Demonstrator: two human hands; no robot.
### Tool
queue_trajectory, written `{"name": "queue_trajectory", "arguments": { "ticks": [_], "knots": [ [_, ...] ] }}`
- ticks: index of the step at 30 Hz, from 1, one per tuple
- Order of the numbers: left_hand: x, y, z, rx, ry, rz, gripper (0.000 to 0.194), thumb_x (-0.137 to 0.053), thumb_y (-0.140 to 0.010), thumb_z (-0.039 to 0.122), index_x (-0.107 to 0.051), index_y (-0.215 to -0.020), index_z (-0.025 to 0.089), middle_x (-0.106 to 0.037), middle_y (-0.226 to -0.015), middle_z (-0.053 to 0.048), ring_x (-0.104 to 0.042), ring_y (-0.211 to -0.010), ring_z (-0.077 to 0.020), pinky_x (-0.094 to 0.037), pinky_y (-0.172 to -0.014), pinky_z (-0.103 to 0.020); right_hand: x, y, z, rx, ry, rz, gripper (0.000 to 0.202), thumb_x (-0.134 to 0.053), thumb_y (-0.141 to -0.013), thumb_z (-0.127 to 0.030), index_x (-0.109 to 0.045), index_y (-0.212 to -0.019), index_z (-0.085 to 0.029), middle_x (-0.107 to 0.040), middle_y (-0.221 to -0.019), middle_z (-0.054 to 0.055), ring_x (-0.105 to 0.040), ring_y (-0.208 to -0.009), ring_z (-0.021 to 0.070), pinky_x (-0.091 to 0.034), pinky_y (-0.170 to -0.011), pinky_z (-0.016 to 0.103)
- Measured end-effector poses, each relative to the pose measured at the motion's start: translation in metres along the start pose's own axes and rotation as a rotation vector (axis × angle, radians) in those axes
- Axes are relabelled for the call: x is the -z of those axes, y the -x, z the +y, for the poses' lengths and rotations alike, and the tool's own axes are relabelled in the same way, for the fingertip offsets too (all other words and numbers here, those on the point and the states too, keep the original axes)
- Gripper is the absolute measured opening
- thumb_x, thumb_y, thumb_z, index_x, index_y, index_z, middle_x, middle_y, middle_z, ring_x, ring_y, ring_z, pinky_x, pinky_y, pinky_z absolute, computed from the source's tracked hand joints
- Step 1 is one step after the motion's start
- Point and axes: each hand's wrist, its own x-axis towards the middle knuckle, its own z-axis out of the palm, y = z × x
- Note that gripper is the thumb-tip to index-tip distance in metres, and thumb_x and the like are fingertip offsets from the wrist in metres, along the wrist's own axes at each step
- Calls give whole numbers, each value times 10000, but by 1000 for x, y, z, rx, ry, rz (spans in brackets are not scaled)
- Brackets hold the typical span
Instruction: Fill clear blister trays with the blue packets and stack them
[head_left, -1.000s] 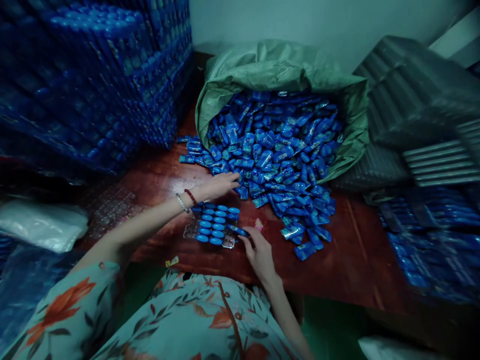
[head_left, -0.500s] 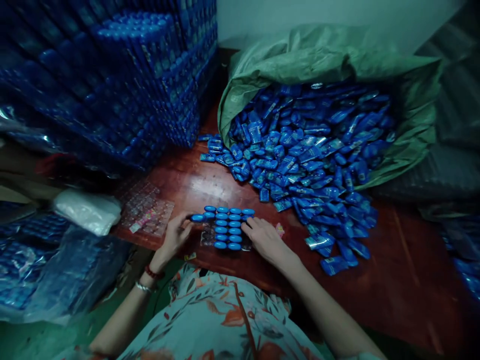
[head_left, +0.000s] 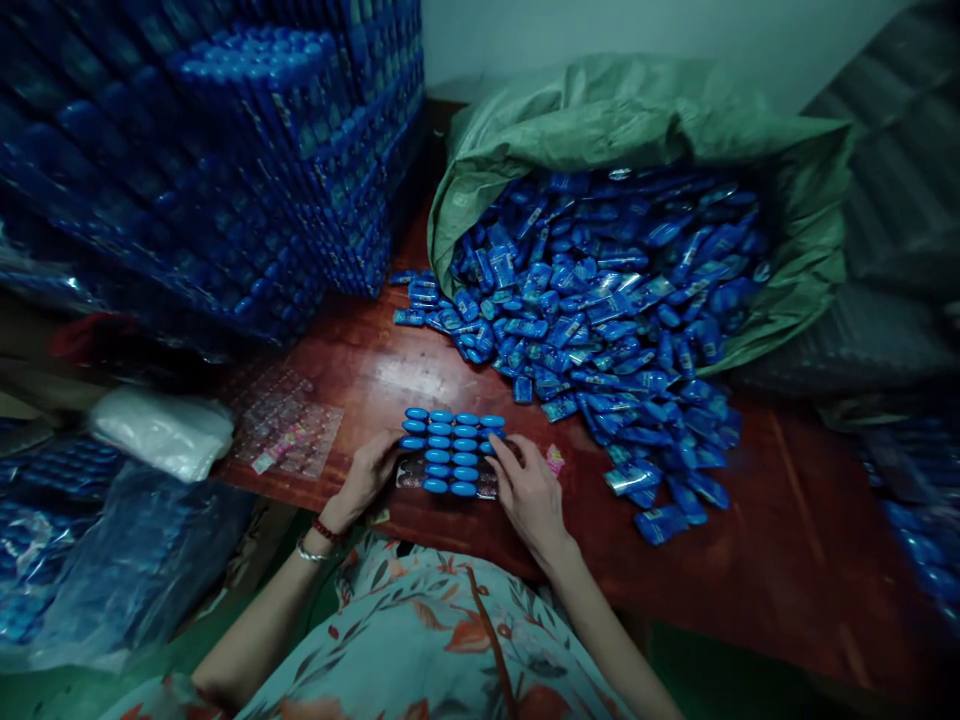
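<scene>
Low on the table before me, small blue packs with glossy oval ends (head_left: 439,457) stand in rows on a clear plastic tray (head_left: 409,480). The two middle columns are longer than the outer ones. My left hand (head_left: 369,472) pinches the lowest blue pack (head_left: 412,442) of the left column, with its fingertips at that pack's outer end. On the other side, my right hand (head_left: 530,492) has thumb and fingers closed round a blue pack (head_left: 487,448) at the bottom of the right column. Bare tray cells show below both outer columns.
A green sack (head_left: 622,130) lies open at the back, spilling a heap of blue packs (head_left: 577,320). Tall stacks of filled blue trays (head_left: 300,170) rise at left. Clear trays (head_left: 315,440), a white plastic bundle (head_left: 165,430) and a pink wrapper (head_left: 554,460) lie nearby.
My left hand has moved in to the right, bringing its blue pack into the left column. My right hand has turned and now pinches a pack in the right column.
</scene>
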Motion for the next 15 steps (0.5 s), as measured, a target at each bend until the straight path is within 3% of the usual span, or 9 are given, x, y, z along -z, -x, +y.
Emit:
{"name": "queue_trajectory", "arguments": {
  "ticks": [2, 6, 11, 15],
  "knots": [
    [0, -2, 0, -6, -11, -13, 236, -412, -930, 222, -611, -1050, 181, -668, -946, -60, -629, -844, -147, -509, -776, -253, 3, -8, -9, 55, -98, 23, 305, -455, -932, -201, -604, -1197, -179, -609, -1020, 108, -565, -910, 186, -472, -789, 308],
    [-1, -6, 3, -35, -29, -26, 242, -396, -925, 192, -598, -1055, 170, -661, -939, -65, -623, -845, -149, -509, -777, -253, 2, -27, -31, 240, -204, -52, 331, -425, -916, -122, -616, -1181, -172, -644, -1017, 96, -549, -929, 192, -454, -788, 321],
    [1, -8, -1, -77, -88, -93, 263, -373, -886, 142, -592, -1029, 157, -649, -938, -90, -608, -861, -175, -518, -789, -300, -19, -43, -53, 338, -102, -172, 360, -430, -945, -231, -532, -1286, -175, -581, -1292, 90, -462, -1191, 242, -407, -929, 401],
    [0, -7, -4, -45, -119, -133, 232, -381, -856, 117, -587, -957, 153, -638, -910, -97, -597, -830, -186, -524, -770, -319, -40, -43, -71, 346, 24, -295, 396, -394, -938, -162, -483, -1321, -116, -505, -1380, 105, -344, -1332, 274, -312, -1042, 500]
  ]
}}
